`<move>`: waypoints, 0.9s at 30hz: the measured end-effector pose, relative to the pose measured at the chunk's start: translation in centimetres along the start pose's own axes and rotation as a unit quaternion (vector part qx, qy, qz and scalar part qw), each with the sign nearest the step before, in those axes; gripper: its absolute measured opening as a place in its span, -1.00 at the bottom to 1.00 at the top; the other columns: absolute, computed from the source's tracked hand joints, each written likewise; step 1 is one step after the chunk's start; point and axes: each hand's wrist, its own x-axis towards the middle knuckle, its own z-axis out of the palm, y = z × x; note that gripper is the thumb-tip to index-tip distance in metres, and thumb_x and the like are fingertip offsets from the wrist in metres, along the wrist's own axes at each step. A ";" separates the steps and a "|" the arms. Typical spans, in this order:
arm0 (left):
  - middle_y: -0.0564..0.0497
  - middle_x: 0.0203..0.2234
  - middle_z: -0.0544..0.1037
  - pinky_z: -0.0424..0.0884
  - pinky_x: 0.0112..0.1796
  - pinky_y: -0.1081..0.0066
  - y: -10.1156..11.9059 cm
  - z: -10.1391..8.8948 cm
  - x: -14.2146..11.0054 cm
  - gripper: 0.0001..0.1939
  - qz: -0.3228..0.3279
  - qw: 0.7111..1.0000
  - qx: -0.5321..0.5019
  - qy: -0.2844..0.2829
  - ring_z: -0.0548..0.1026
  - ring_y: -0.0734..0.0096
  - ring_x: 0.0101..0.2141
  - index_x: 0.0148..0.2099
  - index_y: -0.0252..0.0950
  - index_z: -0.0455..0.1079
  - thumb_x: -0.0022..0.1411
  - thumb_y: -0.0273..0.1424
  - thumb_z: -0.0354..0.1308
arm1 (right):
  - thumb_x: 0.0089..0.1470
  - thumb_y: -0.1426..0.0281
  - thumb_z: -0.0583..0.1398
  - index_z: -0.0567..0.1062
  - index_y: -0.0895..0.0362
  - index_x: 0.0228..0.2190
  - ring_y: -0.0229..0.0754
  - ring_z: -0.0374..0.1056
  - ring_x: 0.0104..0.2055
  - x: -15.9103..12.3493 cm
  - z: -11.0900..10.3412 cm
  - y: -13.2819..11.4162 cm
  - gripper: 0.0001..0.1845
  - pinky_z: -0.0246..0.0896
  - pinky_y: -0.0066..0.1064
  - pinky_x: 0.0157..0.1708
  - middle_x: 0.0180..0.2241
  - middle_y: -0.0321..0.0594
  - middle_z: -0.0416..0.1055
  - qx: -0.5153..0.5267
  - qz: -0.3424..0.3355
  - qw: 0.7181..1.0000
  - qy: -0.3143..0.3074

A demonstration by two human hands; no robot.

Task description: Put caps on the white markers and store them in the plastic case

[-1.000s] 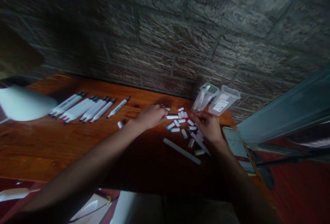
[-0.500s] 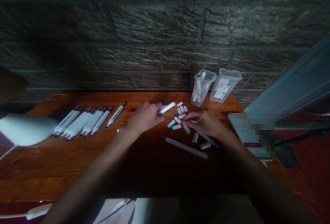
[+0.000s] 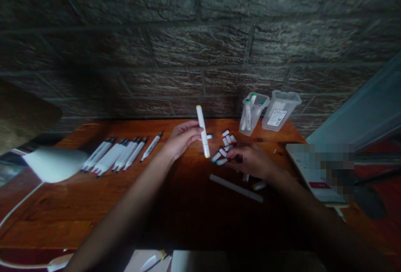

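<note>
My left hand (image 3: 184, 139) grips a white marker (image 3: 202, 132) with yellow ends, held nearly upright over the table. Beside those fingers, partly hidden, lies a marker cap with a blue-green end (image 3: 209, 136). My right hand (image 3: 247, 158) is closed, fingers bent down at the edge of a pile of white marker caps (image 3: 225, 140) with coloured ends. Whatever its fingertips hold is hidden. A plain white marker (image 3: 236, 188) lies slantwise in front of my right hand. Past that hand sits a yellow-ended cap (image 3: 259, 186).
Several uncapped markers (image 3: 109, 157) lie in a row at left, near a white lamp shade (image 3: 56, 164). At the back, one clear plastic box (image 3: 255, 115) holds green-ended markers beside another box (image 3: 278, 109). A flat tablet-like device (image 3: 308, 171) lies at right.
My left hand has turned its marker from slanting to nearly upright, showing both yellow ends. My right hand stays by the caps, fingers more curled. The whole view has shifted slightly.
</note>
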 end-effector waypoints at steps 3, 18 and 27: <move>0.09 -0.45 0.59 0.47 -0.31 0.53 -0.3 -0.3 0.0 -0.73 -0.014 1.000 0.018 -0.004 0.52 0.54 -0.43 -0.33 -0.31 0.56 -0.17 -0.43 0.44 | 0.06 0.22 0.35 0.61 0.03 -0.30 -0.24 0.43 -0.39 -0.2 -0.7 0.2 -0.82 0.16 -0.41 -0.39 -0.37 -0.32 0.59 0.034 -0.001 0.999 -0.018; 0.05 -0.50 0.59 0.37 -0.45 0.45 -0.5 -2.5 0.5 -0.76 -0.015 0.863 0.481 -0.156 0.49 0.41 -0.51 -0.31 -0.30 0.52 0.02 -0.24 0.23 | 0.09 0.29 0.31 0.60 0.12 -0.25 -0.24 0.44 -0.29 -0.6 -1.9 0.3 -0.80 0.28 -0.41 -0.29 -0.29 -0.27 0.59 0.263 -0.033 0.964 -0.008; 0.10 -0.61 0.53 0.20 -0.49 0.46 0.0 -2.1 -0.2 -0.84 0.004 0.809 0.566 -0.157 0.41 0.42 -0.55 -0.49 -0.25 0.47 -0.03 -0.26 0.25 | 0.05 0.30 0.34 0.56 0.12 -0.17 -0.22 0.48 -0.17 -0.4 -2.1 0.6 -0.72 0.36 -0.30 -0.07 -0.17 -0.20 0.57 0.406 0.045 0.913 -0.029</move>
